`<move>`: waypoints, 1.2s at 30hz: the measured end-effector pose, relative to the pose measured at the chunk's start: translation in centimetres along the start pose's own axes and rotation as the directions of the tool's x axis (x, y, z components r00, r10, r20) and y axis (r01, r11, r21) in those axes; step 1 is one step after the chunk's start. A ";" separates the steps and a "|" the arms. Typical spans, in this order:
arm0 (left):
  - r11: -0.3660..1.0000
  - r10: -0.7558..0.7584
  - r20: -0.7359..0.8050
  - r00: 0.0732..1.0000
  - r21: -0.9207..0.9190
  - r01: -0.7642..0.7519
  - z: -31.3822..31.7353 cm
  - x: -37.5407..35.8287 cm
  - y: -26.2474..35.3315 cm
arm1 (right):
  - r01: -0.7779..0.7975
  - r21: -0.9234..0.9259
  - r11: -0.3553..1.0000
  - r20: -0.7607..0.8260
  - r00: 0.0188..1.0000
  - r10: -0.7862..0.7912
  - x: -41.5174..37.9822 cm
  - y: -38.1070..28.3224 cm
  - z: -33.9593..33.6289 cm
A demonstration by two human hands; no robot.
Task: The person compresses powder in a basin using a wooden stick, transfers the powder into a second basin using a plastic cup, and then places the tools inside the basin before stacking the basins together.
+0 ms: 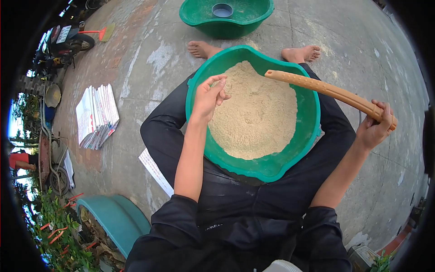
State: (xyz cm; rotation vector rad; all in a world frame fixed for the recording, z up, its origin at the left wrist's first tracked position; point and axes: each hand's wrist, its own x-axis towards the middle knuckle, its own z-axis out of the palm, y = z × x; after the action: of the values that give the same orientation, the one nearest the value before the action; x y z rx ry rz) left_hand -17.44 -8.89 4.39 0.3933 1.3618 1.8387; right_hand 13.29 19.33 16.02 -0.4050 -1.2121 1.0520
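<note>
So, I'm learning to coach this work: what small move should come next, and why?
Perhaps bring the left hand to the free end of the stick: the right hand grips only the other end, and the free end points over the powder toward the left hand.

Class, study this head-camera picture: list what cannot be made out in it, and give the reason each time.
- Head view: floor of the near green basin, hidden under the pale powder.
- Head view: whether the left hand pinches anything, too small to tell.
- Head view: part of the brown rod, covered by the right hand.
- Head view: far green basin, cut off by the top edge.
- Head view: writing on the loose paper, too small.
</note>
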 end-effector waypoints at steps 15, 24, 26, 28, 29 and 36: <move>0.958 0.273 0.012 0.962 0.091 -0.272 7.4 -1.9 3.9 | 0.317 -0.515 0.796 -0.331 0.784 -0.526 0.1 -19.5 -18.8; 0.033 -0.045 0.531 0.846 0.847 -0.530 13.6 -16.2 -9.0 | -0.407 -0.897 0.174 -0.267 0.811 0.521 -25.1 3.7 -19.6; -0.117 -0.087 0.571 0.816 0.808 -0.578 14.4 -18.1 -11.7 | -0.395 -0.674 0.624 -0.348 0.915 0.204 -18.0 -5.3 -26.9; -0.307 -0.070 0.627 0.776 0.727 -0.615 14.9 -16.3 -12.7 | -0.335 -0.607 0.720 -0.428 0.902 0.059 -17.3 -6.0 -29.2; -0.325 -0.055 0.639 0.767 0.715 -0.619 15.1 -15.5 -12.8 | -0.321 -0.687 0.653 -0.464 0.884 -0.054 -17.3 -4.8 -29.7; -0.282 -0.039 0.799 0.601 0.568 -0.773 17.0 -11.4 -12.7 | -0.302 -0.428 0.852 -0.576 0.817 0.000 -17.1 -0.4 -28.6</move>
State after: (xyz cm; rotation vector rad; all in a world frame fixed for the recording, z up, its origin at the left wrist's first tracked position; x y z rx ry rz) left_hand 6.18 -4.89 1.54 2.3935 2.0210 0.2853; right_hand 39.48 12.39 -3.34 -1.1650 -0.9037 0.6537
